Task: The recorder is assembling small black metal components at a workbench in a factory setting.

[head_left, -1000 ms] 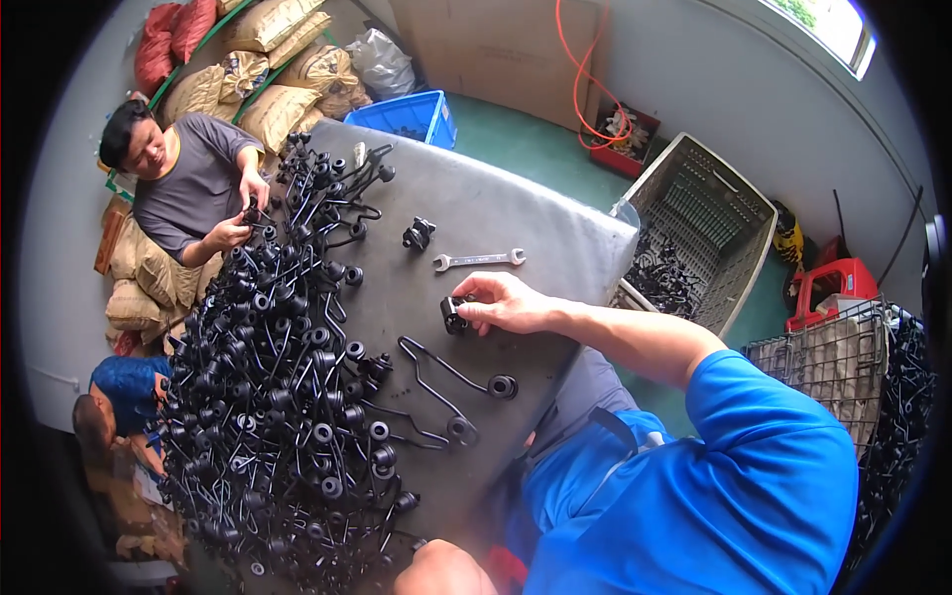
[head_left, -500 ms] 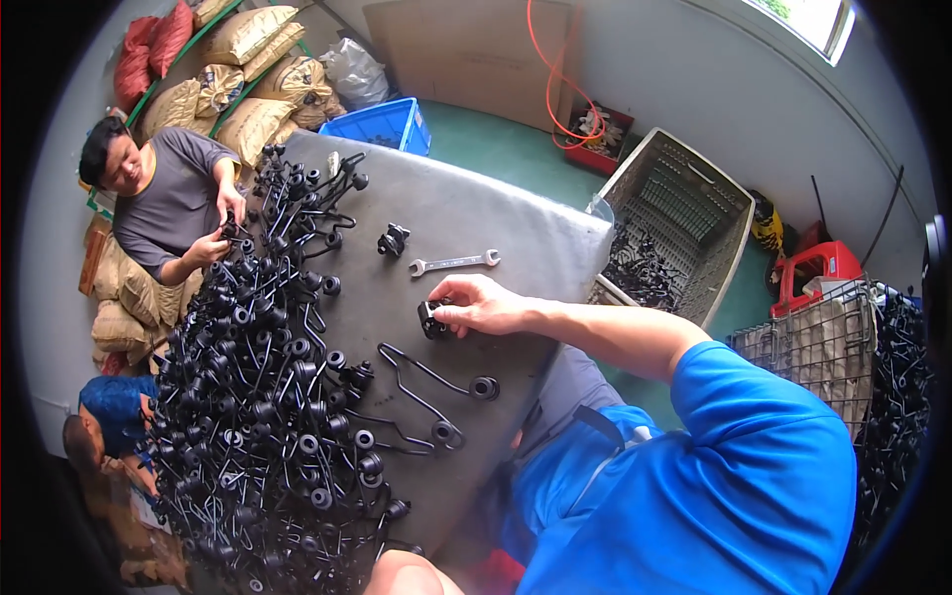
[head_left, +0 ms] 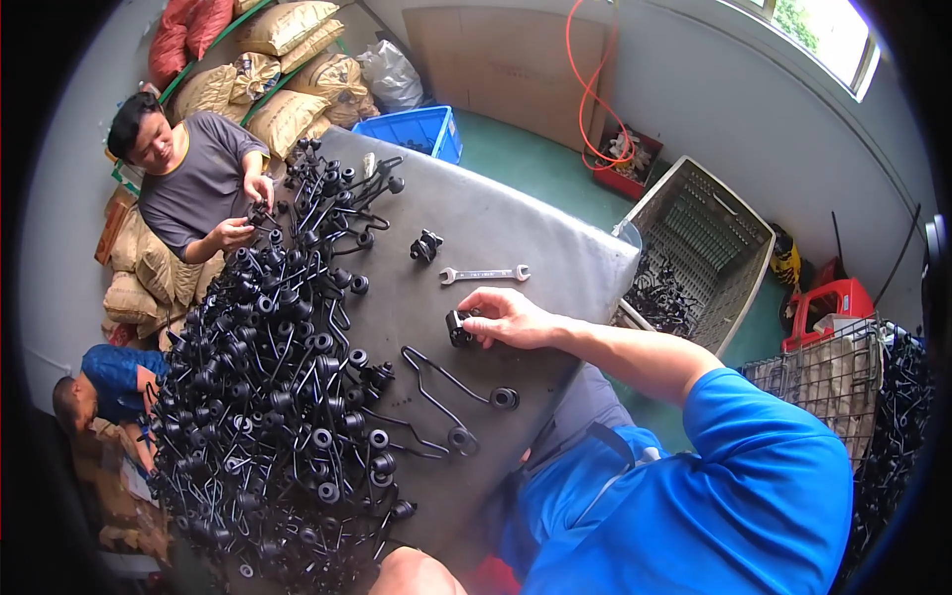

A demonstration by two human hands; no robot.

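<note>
My right hand (head_left: 507,320) reaches in from the right, low over the grey table (head_left: 555,238). Its thumb and fingers are closed on a small black part (head_left: 458,328), whose exact kind is partly hidden by the fingers. Just beyond the hand lies a silver open-ended wrench (head_left: 485,275). Left of the wrench sits another small black part (head_left: 426,246). Nearer me are bent black rods (head_left: 441,382) with round rubber bushings (head_left: 504,399) at their ends. Bare skin shows at the lower edge, but my left hand is out of the picture.
A large heap of black bushed rods (head_left: 288,397) covers the table's left side. Across it, a co-worker (head_left: 203,183) handles a black part; another person (head_left: 114,387) bends at lower left. A grey crate (head_left: 744,223), blue bin (head_left: 412,129), wire basket (head_left: 813,382) and stacked sacks (head_left: 288,114) surround the table.
The whole view has shifted, so everything sits further right and slightly lower in the picture. My right hand keeps its hold on the small black part, near the wrench.
</note>
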